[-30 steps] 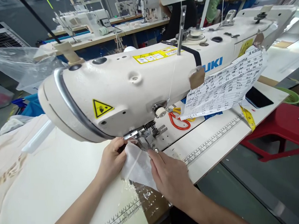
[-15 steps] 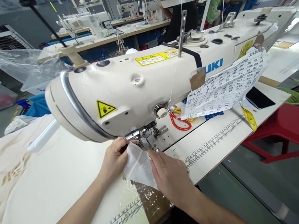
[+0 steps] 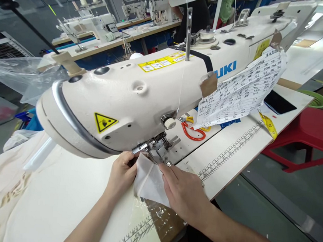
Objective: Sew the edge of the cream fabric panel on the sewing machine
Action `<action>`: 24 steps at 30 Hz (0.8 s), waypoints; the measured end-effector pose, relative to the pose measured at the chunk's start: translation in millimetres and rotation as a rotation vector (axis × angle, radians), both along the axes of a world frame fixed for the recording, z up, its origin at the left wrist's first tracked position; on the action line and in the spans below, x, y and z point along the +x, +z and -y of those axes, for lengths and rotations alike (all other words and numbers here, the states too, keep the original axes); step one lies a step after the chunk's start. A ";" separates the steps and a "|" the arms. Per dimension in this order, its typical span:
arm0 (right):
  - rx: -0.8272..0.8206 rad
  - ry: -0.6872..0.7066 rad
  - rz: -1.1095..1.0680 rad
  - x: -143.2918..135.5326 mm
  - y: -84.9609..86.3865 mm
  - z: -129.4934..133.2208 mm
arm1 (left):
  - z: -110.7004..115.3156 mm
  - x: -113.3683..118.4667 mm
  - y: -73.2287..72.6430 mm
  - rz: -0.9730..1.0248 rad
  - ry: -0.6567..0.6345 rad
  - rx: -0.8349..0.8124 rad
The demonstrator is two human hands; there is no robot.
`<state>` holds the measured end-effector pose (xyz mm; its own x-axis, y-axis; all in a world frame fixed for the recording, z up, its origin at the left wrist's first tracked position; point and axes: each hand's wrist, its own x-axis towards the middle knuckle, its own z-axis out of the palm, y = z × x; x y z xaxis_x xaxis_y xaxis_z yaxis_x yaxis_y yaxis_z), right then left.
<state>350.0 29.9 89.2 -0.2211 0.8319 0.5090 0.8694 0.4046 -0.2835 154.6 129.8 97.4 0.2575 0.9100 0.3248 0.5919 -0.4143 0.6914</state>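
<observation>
Two bare hands at a cream industrial sewing machine [image 3: 130,96]

Left hand [image 3: 123,175] and right hand [image 3: 185,192] press a small white fabric piece [image 3: 148,181] flat under the metal presser foot [image 3: 159,154].

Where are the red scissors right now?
The red scissors lie on the table behind the sewing machine's needle area, just under the hanging paper sheet, beyond and to the right of the right hand.

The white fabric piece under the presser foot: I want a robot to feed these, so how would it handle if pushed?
The white fabric piece looks thin and creased between the left hand and right hand, so it is probably floppy and light. Pushed, it would likely buckle rather than slide flat.
</observation>
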 end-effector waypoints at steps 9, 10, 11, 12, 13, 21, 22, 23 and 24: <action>-0.029 -0.033 0.046 -2.4 -3.0 -1.7 | 2.5 2.5 2.1 -0.045 -0.046 0.084; -0.027 -0.040 0.058 -2.8 -3.7 -1.4 | 2.8 3.9 3.2 -0.061 -0.048 0.109; -0.028 -0.045 0.068 -3.2 -4.2 -1.2 | 3.0 5.5 4.3 -0.084 -0.050 0.137; -0.030 -0.048 0.074 -3.5 -4.6 -1.0 | 2.8 7.1 5.3 -0.112 -0.054 0.166; -0.032 -0.047 0.077 -3.8 -4.8 -0.8 | 2.4 8.5 6.0 -0.140 -0.059 0.194; -0.018 -0.012 0.024 -2.3 -3.9 -2.0 | -1.0 7.9 3.3 -0.149 -0.030 0.227; -0.012 -0.010 0.013 -1.9 -3.6 -2.0 | -0.7 7.2 3.1 -0.129 -0.020 0.205; -0.005 -0.010 0.004 -1.5 -3.3 -1.9 | -0.3 6.6 2.9 -0.109 -0.008 0.188; 0.001 -0.013 -0.003 -1.2 -2.9 -1.7 | 0.0 6.0 2.6 -0.094 0.001 0.175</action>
